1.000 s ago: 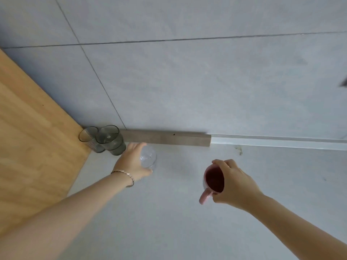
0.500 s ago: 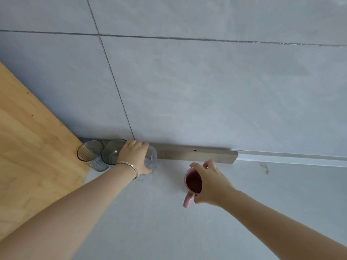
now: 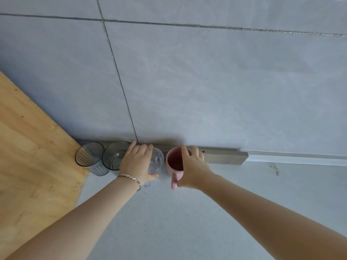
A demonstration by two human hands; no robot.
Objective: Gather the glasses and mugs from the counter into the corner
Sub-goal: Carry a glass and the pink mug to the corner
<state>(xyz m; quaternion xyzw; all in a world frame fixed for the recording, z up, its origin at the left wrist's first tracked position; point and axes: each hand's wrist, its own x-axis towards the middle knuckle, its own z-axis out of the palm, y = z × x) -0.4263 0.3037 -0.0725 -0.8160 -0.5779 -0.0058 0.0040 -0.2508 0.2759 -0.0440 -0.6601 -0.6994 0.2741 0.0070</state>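
Note:
Two smoky grey glasses stand in the corner by the wall: a ribbed one (image 3: 89,158) at the far left and a smooth one (image 3: 113,155) right of it. My left hand (image 3: 137,163) grips a clear glass mug (image 3: 156,162) that stands beside the smooth glass. My right hand (image 3: 191,167) holds a pink mug (image 3: 173,163) by its rim, just right of the clear mug, with its handle pointing toward me. The pink mug sits close to the wall strip; whether it rests on the counter is unclear.
A grey counter (image 3: 187,222) runs toward me and to the right. A wooden panel (image 3: 33,166) borders it on the left. A grey tiled wall (image 3: 206,81) rises behind, with a metal strip (image 3: 225,156) along its base.
My right hand carried the pink mug left and back to the wall beside the clear mug. My left hand pushed the clear mug up against the smoky glasses. The camera view shifted closer.

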